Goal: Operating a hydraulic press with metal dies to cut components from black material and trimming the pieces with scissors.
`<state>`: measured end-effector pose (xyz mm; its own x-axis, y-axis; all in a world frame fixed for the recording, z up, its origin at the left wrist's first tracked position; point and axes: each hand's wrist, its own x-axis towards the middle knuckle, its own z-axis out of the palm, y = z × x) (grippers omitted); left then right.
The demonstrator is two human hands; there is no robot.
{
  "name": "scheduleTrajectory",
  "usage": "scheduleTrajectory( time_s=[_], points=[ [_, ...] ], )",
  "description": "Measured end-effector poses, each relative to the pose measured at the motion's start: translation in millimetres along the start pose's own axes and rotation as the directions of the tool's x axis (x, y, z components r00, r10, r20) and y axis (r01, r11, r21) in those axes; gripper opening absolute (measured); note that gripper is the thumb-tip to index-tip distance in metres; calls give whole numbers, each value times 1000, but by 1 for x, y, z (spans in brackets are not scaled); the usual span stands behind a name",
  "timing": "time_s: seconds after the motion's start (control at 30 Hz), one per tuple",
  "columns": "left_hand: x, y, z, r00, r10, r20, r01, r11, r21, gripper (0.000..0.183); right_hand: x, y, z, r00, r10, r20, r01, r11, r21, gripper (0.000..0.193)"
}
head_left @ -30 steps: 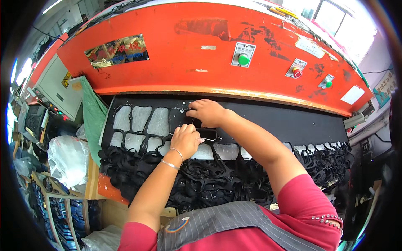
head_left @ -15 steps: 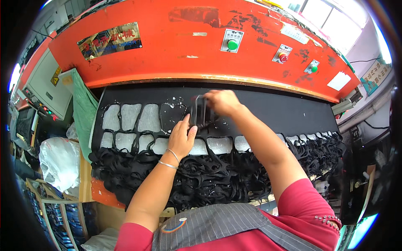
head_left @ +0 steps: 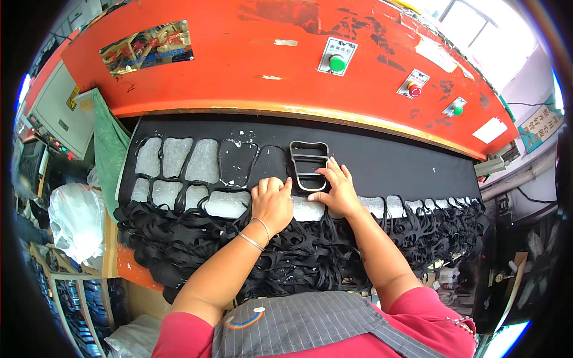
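The black sheet (head_left: 394, 158) is cut leftward, uncut at upper right; right hand (head_left: 340, 190) spreads fingers against a metal frame (head_left: 310, 175), left hand (head_left: 273, 206) curled, grip unclear.

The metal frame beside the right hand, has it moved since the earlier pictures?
Yes, the metal frame moved right, farther from the white-flecked cut shape in the black sheet.

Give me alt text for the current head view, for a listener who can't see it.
A person's right hand touches a metal cutting die on a black sheet, with the left hand close to its left side. Shaped openings show at the sheet's left, tangled black offcuts lie along its near edge, and a red-orange machine stands behind.
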<state>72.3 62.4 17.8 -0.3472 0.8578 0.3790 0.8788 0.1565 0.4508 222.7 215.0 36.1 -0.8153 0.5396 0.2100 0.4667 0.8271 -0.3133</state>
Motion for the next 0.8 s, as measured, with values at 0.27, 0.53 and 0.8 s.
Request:
scheduleTrajectory(
  time_s=[0.27,0.53,0.8],
  points=[
    [4,8,-2,1000,-17,21,16,998,60,46,-2,-9,-1,996,31,-79,-24,996,86,76],
    [-1,26,-17,995,-102,18,103,994,-27,49,-33,0,-57,982,-9,-190,96,886,454,79],
    [25,185,-123,702,311,-641,-421,907,-21,9,-101,119,-300,66,24,-998,104,994,31,79]
  ],
)
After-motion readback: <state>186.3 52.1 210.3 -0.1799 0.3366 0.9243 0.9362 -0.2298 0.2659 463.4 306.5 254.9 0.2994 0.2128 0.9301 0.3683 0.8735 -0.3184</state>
